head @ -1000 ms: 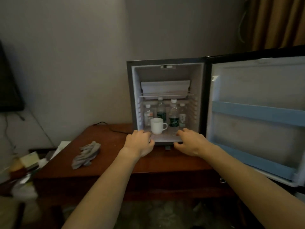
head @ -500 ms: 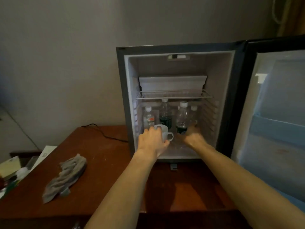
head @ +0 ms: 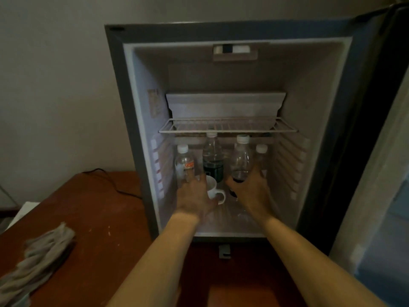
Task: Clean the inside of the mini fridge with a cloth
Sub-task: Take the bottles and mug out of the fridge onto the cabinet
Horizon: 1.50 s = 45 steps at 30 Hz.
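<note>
Four bottles [head: 213, 158] and one mug [head: 213, 188] inside; labels unreadable. Left hand [head: 194, 197] grasps the mug, right hand [head: 251, 191] a bottle [head: 240, 161].

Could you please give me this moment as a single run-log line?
phase: emptying mini fridge | left hand: on white mug | right hand: gripping bottle | cloth: on table, untouched

Glossy wooden table [head: 93, 209], crumpled grey cloth [head: 37, 260], white wire shelf [head: 228, 129], clear plastic bottles [head: 241, 160].

open mini fridge [head: 141, 151] on table, grey cloth [head: 37, 260] crumpled beside it — untouched
</note>
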### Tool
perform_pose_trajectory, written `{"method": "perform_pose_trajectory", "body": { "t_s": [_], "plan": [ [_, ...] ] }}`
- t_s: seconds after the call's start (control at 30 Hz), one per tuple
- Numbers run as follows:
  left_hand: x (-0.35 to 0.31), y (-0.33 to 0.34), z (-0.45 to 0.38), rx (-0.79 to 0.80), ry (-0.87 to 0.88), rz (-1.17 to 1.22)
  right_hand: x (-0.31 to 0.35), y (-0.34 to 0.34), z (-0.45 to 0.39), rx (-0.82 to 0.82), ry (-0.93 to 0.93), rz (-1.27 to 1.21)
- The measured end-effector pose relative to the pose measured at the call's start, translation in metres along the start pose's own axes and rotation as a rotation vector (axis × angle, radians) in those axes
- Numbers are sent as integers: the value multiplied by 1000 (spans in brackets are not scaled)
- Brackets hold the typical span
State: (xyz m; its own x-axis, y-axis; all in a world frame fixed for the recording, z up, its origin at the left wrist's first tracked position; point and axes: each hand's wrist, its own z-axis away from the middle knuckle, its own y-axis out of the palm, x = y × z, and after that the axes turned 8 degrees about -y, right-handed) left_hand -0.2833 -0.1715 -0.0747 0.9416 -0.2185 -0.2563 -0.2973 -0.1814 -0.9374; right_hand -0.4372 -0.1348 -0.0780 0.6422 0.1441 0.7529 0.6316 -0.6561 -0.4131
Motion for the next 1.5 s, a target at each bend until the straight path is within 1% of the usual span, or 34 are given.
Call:
{"method": "perform_pose_trajectory", "body": {
  "t_s": [0.07, 0.17, 0.27, 0.37, 0.47, 0.53, 0.6, 0.73, 0.83, 0.93, 1.13, 1.33, 1.4, 1.5],
  "plan": [
    [0, 4, -5, 0, -22, 24, -4, 2, 1, -6, -33, 3],
    [0, 4, -9, 47, -54, 62, -7, 4, 6, -15, -41, -18],
    [-2, -4, -8, 48, -80, 118, -4, 0, 6, 9, -58, -46],
    [-7, -13, 1, 20, -49, 123, 1, -10, 7, 48, -70, -40],
    [-12, -31, 14, 18, -40, 112, 14, -22, 12, 36, -87, -86],
    [-13, -45, 29, 16, -38, 137, 27, -34, 18, 42, -101, -111],
    [-9, -59, 51, -10, -7, 165, 42, -46, 30, 81, -129, -93],
    [5, -86, 107, -4, 9, 109, 61, -61, 67, 144, -146, -20],
    [24, -90, 144, -17, 28, 89, 80, -56, 102, 170, -185, -16],
    [55, -91, 169, -17, -35, 84, 99, -40, 135, 227, -208, -14],
    [142, -109, 182, -88, -140, -71, 135, 20, 167, 335, -220, -95],
    [222, -113, 149, -89, -264, -93, 167, 104, 164, 468, -220, -194],
    [244, -109, 126, -92, -285, -82, 172, 135, 154, 476, -207, -209],
    [267, -99, 89, -96, -311, -38, 173, 174, 136, 446, -176, -226]
  ]
}}
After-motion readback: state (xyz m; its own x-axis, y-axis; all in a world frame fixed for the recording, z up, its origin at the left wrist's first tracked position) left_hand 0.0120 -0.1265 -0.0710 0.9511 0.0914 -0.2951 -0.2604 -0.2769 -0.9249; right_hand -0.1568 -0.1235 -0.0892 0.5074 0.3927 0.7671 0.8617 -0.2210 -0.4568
